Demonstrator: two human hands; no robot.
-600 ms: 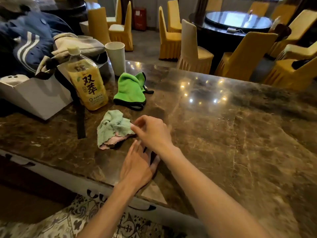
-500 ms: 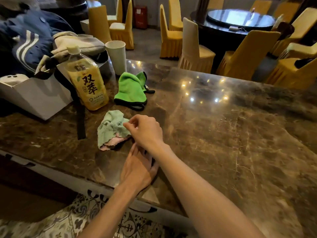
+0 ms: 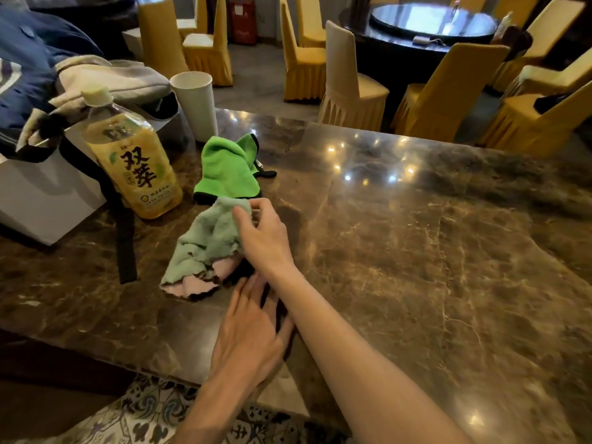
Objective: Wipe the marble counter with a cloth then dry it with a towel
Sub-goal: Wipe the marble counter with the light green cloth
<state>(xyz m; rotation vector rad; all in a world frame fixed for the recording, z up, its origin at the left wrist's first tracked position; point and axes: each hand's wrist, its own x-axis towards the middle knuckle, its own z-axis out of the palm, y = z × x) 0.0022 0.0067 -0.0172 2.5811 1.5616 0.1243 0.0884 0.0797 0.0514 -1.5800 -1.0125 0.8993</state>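
Note:
A crumpled pale green and pink cloth (image 3: 205, 248) lies on the brown marble counter (image 3: 416, 251). My right hand (image 3: 262, 238) pinches the cloth's upper right edge between thumb and fingers and lifts that edge. My left hand (image 3: 250, 334) rests flat on the counter just below the cloth, fingers spread, holding nothing. A bright green towel with black trim (image 3: 229, 168) lies folded behind the cloth, touching nothing but the counter.
A tea bottle (image 3: 131, 161) stands left of the cloths, with a white paper cup (image 3: 195, 104) behind it. A white box (image 3: 41, 193) holds jackets, and a black strap (image 3: 125, 232) trails onto the counter. Yellow-covered chairs (image 3: 352, 81) stand beyond the far edge.
My right hand has moved up and left onto the pale green cloth and pinched its edge, pulling it upward. My left hand stays flat in about the same spot.

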